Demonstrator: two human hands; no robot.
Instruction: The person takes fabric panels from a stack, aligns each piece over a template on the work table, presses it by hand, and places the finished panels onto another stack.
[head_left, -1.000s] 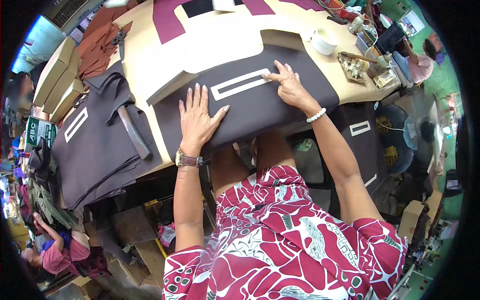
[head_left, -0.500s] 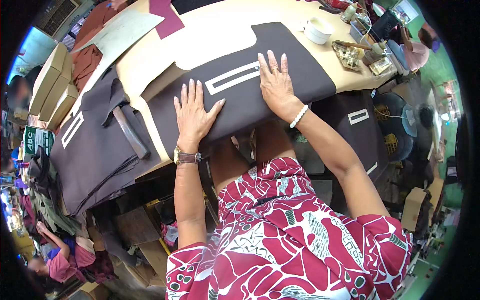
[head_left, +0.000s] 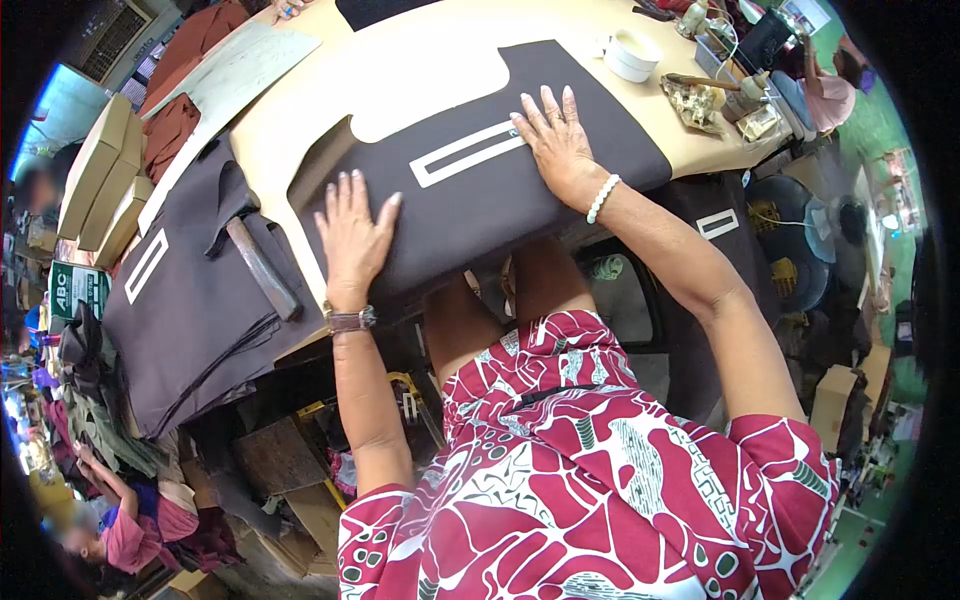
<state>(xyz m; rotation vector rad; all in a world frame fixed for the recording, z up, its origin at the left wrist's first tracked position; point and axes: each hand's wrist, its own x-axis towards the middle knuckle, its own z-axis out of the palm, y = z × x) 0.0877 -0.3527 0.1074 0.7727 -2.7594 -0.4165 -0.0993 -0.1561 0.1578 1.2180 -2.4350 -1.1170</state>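
A dark fabric piece [head_left: 470, 220] with a curved cut-out along its far edge lies on the table in front of me. On it is a long white rectangular outline strip [head_left: 430, 181]. My left hand [head_left: 354, 245] rests flat on the fabric's left part, fingers slightly spread. My right hand [head_left: 562, 155] lies flat on it with fingers apart, at the right end of the white strip. The fabric's near edge hangs over the table edge above my legs.
To the left, a hammer-like tool [head_left: 262, 268] sits on more dark fabric [head_left: 200, 320] bearing a white rectangle [head_left: 147, 266]. A tape roll [head_left: 632, 56] and a cluttered bin [head_left: 715, 60] stand at the far right. Another person's hand [head_left: 290, 8] shows at the far edge.
My left hand has slid left across the fabric, and my right hand has shifted slightly right and away from me. A maroon piece at the far edge is gone from view.
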